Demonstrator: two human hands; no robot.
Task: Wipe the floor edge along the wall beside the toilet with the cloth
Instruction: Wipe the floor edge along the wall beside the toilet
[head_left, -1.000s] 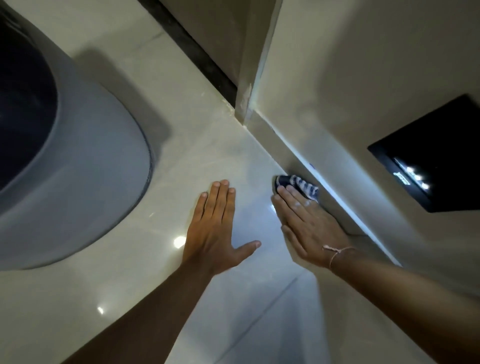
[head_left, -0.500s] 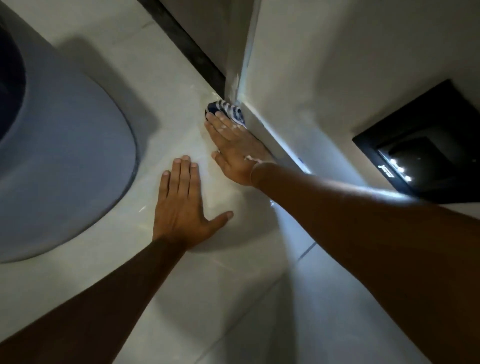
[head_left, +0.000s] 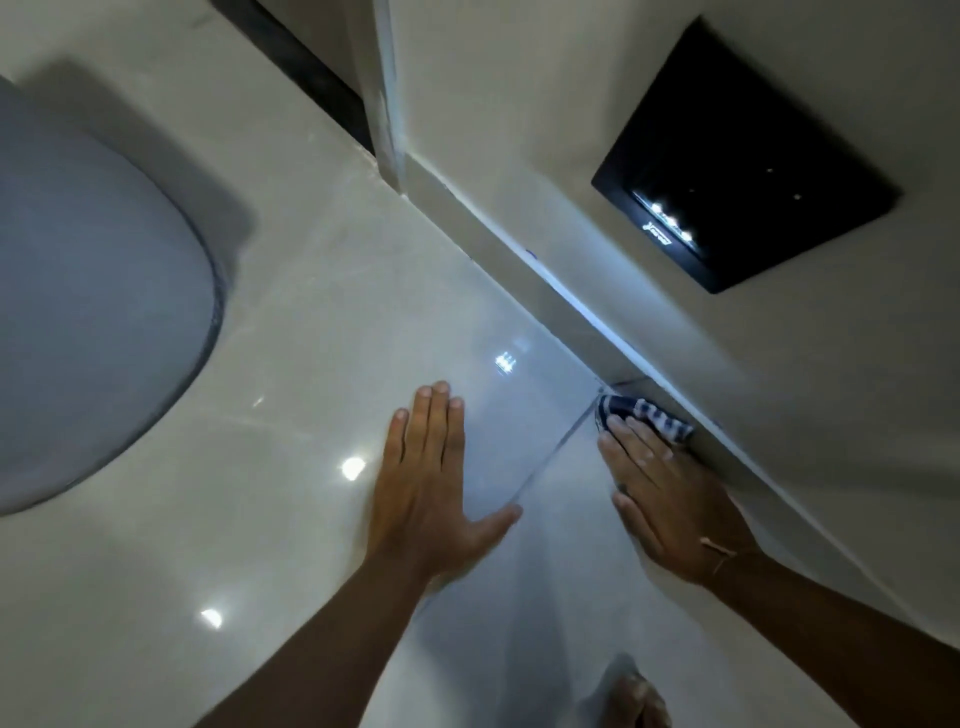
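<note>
A dark blue cloth with white stripes lies on the glossy pale floor right against the skirting of the wall. My right hand presses flat on it, fingers covering its near half, only the far end showing. My left hand rests flat on the floor tile to the left, fingers together, thumb out, holding nothing. The grey toilet fills the left side, well apart from both hands.
A black square panel with small lights is set in the wall on the right. A wall corner post stands at the far end of the skirting, with a dark strip behind it. A bare foot shows at the bottom edge.
My right hand has slid the cloth back along the skirting, from the far corner towards me. My left hand stays planted on the floor.
</note>
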